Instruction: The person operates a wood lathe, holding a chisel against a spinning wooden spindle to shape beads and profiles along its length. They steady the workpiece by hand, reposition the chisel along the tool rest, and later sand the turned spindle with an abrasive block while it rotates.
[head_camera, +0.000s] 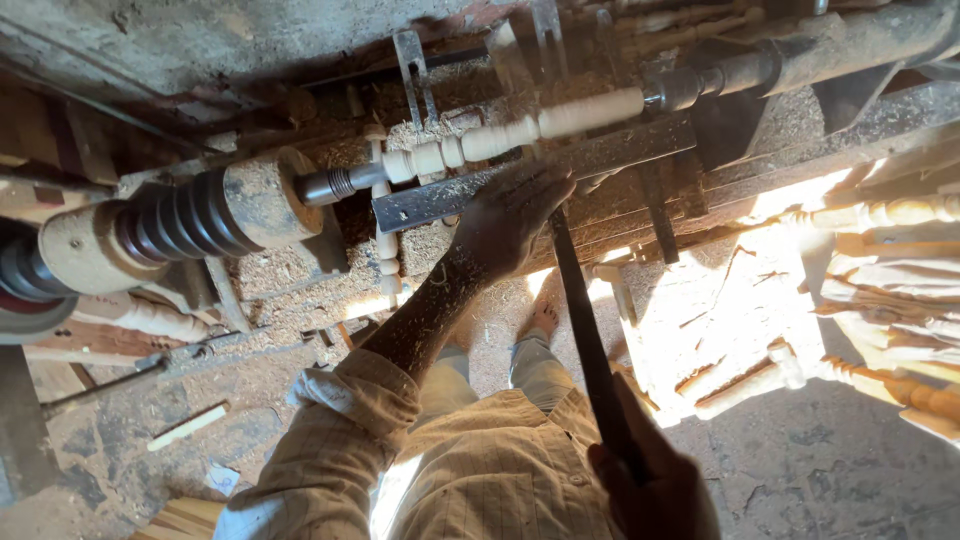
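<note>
Pressing long chisel (585, 330) onto tool rest (530, 175): left hand (515, 220) clasped over blade beside turned spindle (510, 133); right hand (650, 480) gripping handle, near.

Dim workshop view, broken by hard sunlight low and to the right.

Blown out to white where sun strikes the sawdust floor (740, 290) and the stacked turned spindles (890, 240); mostly soft shade elsewhere. Deep shadow over the right hand (655, 490), nearly black. Slightly smeared on the spinning spindle (520, 130); bent outward at the edges.
</note>
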